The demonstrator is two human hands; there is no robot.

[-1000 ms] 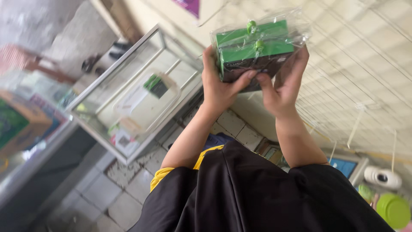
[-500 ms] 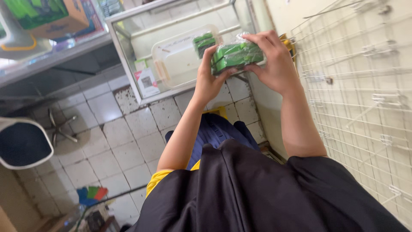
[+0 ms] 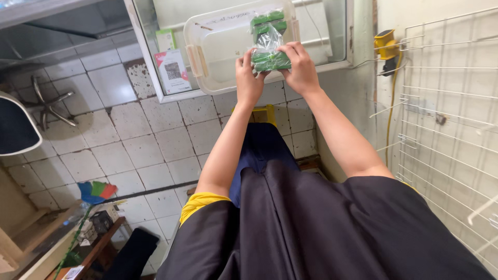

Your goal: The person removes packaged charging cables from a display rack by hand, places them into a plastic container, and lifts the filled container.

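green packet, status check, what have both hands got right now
Left hand and right hand both grip the green packet. Packet sits over the clear plastic bin. Nothing between.

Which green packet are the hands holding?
The lower green packet, pinched between left hand and right hand; the other lies untouched in the clear bin.

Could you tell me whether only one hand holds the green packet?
No, both the left hand and right hand grip the green packet.
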